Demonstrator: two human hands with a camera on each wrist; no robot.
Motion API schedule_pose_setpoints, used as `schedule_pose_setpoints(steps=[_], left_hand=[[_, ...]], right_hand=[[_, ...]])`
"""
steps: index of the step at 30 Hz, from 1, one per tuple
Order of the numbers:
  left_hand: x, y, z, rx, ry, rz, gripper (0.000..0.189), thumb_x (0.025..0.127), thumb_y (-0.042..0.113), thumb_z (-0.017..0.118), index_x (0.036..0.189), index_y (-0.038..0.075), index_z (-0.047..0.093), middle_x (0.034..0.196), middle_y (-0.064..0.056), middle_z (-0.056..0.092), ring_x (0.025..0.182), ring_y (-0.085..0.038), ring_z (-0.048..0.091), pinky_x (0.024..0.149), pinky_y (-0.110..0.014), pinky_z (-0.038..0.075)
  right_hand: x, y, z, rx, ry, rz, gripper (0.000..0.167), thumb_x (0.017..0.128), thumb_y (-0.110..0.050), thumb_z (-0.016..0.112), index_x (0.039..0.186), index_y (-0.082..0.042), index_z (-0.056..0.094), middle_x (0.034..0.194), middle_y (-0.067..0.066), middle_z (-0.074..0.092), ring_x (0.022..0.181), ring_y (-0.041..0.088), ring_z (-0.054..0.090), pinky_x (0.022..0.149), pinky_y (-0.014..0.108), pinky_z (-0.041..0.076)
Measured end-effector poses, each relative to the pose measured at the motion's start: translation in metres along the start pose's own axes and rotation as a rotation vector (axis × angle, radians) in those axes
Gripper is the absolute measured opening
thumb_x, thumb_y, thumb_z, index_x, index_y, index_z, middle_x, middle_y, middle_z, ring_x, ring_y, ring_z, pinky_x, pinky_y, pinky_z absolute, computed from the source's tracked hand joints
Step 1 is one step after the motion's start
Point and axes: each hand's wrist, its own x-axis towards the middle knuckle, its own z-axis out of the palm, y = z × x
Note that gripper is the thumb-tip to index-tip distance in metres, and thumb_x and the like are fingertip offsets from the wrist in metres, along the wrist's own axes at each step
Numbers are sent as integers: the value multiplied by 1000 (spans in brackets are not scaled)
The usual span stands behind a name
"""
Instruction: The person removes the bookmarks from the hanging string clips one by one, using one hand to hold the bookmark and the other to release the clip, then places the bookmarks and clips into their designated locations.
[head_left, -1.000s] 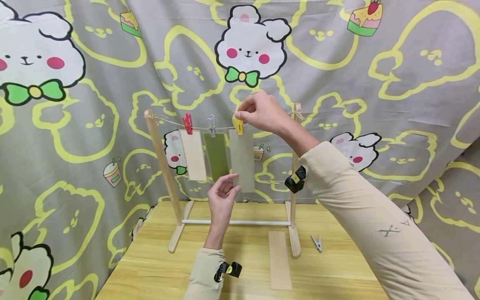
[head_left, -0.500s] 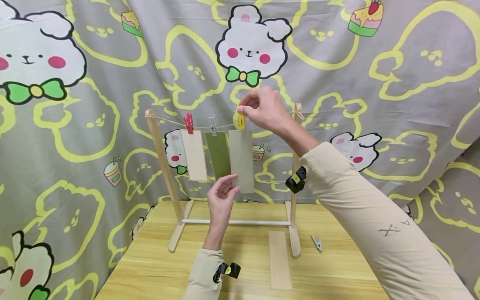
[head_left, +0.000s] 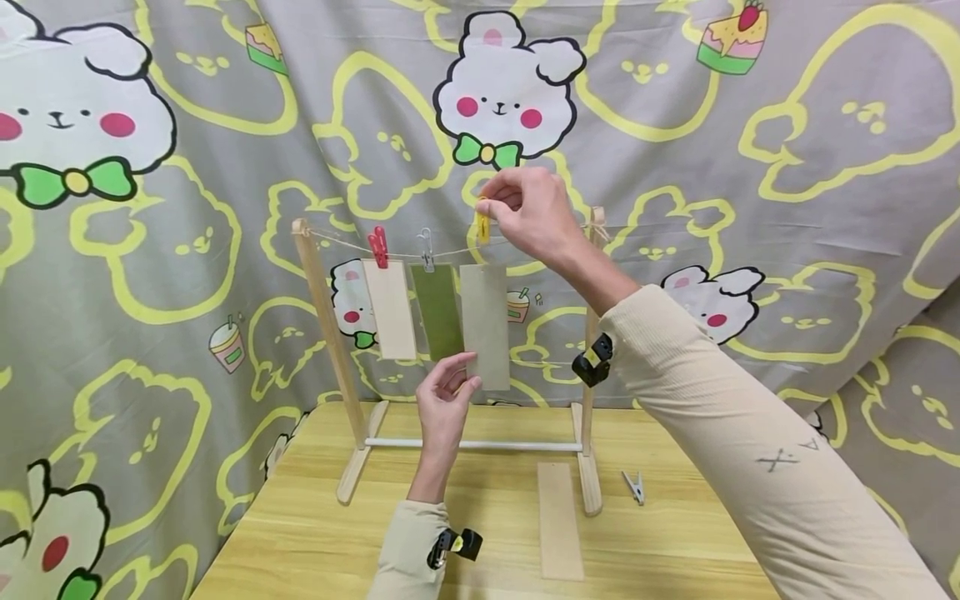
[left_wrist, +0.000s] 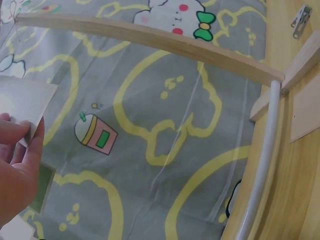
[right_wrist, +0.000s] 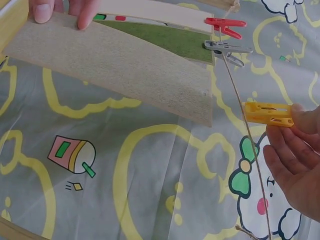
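My left hand pinches a grey rectangular card by its lower left edge, upright in front of the string. Above it, my right hand pinches a yellow clothespin by its handles. In the right wrist view the yellow clothespin has its tip right at the string, apart from the grey card. To the left, a red clothespin holds a cream card on the string, and a grey clothespin holds a green card.
The string spans two wooden posts joined by a white rod. On the wooden table lie a pale wood-coloured card and another grey clothespin, both near the right foot. A patterned curtain hangs behind.
My right hand has risen slightly with the yellow clothespin, which has come away from the grey card's top edge. The card has dropped a little, still pinched by my left hand.
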Motion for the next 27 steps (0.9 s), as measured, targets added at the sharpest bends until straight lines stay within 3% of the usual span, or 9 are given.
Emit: schedule_pose_setpoints(steps=[18,23,27], left_hand=[[-14,8,-2,34,-12,-5,37,81,-22,71,117,-12,67,120,-27,69,99,-17,71,85,-27,60],[-17,10,-2,32,-39,0,36,82,-19,73,117,-12,67,118,-28,69,92,-14,71,79,-24,61],[-21,12,-1,9,-38,-17,38,82,-19,73,118,-12,66,119,-28,68,92,-15,70,80,-27,61]], right_hand=[[-18,4,-10,90,2,-44,20,97,-17,72,111,-2,73,101,8,75,90,19,70,84,30,57],[-28,5,-17,127,20,-62,24,97,-21,73,114,-3,72,102,4,74,89,14,70,83,26,57],[-37,7,-21,149,30,-63,28,96,-23,75,117,-4,72,104,2,75,89,11,69,83,26,57]])
